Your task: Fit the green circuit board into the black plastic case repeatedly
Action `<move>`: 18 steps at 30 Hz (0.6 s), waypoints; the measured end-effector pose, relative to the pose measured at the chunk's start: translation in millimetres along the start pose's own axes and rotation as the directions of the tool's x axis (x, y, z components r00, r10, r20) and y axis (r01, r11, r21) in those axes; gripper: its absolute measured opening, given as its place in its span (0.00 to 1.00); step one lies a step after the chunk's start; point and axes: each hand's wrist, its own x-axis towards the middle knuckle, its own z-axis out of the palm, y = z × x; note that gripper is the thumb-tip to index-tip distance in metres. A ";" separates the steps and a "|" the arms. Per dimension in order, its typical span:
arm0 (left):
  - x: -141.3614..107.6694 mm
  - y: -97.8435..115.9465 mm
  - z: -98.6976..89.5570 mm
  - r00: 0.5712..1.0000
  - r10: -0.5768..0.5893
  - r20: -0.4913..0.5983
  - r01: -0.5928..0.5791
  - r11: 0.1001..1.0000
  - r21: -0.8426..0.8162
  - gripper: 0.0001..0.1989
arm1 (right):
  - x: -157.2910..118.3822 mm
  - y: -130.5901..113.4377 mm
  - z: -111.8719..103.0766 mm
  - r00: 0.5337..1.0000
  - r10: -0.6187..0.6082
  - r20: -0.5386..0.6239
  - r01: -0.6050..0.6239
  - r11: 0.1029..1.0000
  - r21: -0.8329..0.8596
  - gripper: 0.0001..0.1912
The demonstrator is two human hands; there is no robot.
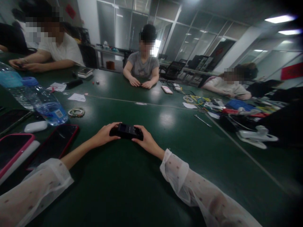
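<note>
Between my two hands is a small black oblong device [127, 131] with a recess in its top and small light markings near the middle. My left hand [107, 135] grips its left end, fingers behind and thumb in front. At the other end my right hand [148, 140] holds it the same way, with the fingertips over the top edge. The device is on or just above the dark green table [113, 183]; I cannot tell whether it touches. Its exact kind is not clear.
Left of me are water bottles [50, 107], a red-edged phone [60, 140], a pink-cased phone [16, 151] and a white earbud case [36, 126]. A wrench [203, 120], cables [196, 100] and a white clamp [258, 137] lie to the right. Several people sit around the table.
</note>
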 end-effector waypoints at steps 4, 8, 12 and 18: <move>0.3 -1.8 0.7 1.000 0.005 -0.005 -0.005 1.000 0.008 0.35 | 0.2 -1.9 -1.1 1.000 0.007 0.000 -0.007 1.000 0.001 0.30; 0.2 -3.6 1.8 1.000 -0.002 -0.004 0.002 1.000 -0.011 0.35 | -0.3 -4.3 -2.7 0.999 -0.012 -0.038 0.013 0.999 0.045 0.29; 0.6 -5.2 2.4 1.000 -0.020 0.005 0.021 1.000 -0.012 0.35 | -1.9 -5.9 -2.8 0.985 -0.008 -0.170 0.025 0.995 0.095 0.29; 0.0 -3.7 -0.3 1.000 0.008 0.017 -0.008 1.000 0.022 0.34 | 1.0 8.0 -12.6 0.879 0.037 -0.475 -0.015 0.999 0.051 0.30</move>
